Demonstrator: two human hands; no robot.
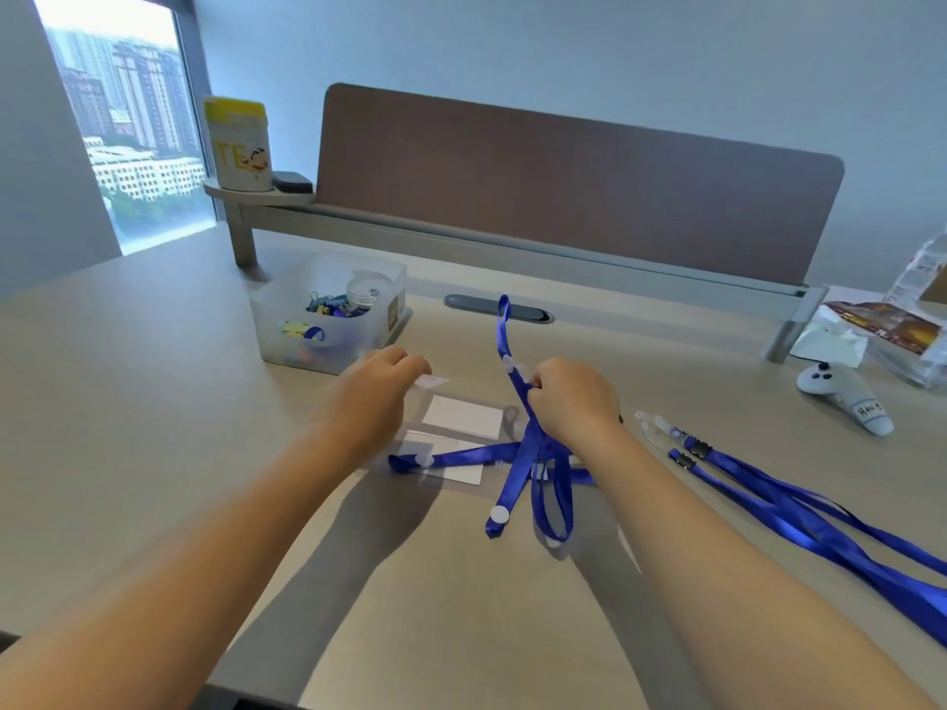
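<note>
Blue fabric lanyards [535, 453] with white snap buttons lie crossed in a loose bunch at the middle of the pale worktop [461, 632]. One strap rises toward 12 o'clock because the right hand [574, 397] has its fingers curled round the bunch and lifts it, probably to single out one strap end. At 9 o'clock of the bunch, partly under the straps, lies a clear plastic badge holder [464, 420] with a white card inside. The left hand [379, 392] pinches its top tab, seemingly to steady the slot so a strap can be threaded through. At 4 o'clock, blue lanyards with black buckles [799, 509] trail away, kept apart from the work in hand. At 11 o'clock a translucent plastic box [276, 325] keeps clips within reach, and at 2 o'clock a white controller [845, 397] rests idle.
</note>
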